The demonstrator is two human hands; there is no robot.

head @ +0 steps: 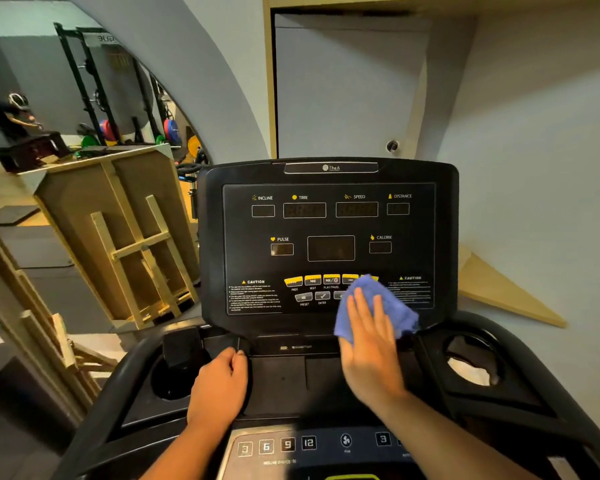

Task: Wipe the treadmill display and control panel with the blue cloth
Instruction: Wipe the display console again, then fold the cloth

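Observation:
The black treadmill display [329, 230] stands upright ahead, with unlit windows labelled incline, time, speed, distance, pulse and calorie. A row of yellow buttons [312, 280] runs along its lower part. My right hand [369, 344] lies flat, fingers spread, pressing the blue cloth [392, 306] against the display's lower right, over the right-hand buttons. My left hand [219, 386] grips the edge of the console tray below the display. A lower control panel [288, 445] with numbered keys sits nearest me, partly hidden by my forearms.
Cup holders sit at the left [170, 382] and right [471, 362] of the console. A wooden crate [129, 233] leans to the left, with a weight rack [118, 109] and plates behind. A pale wall [534, 150] rises behind the treadmill.

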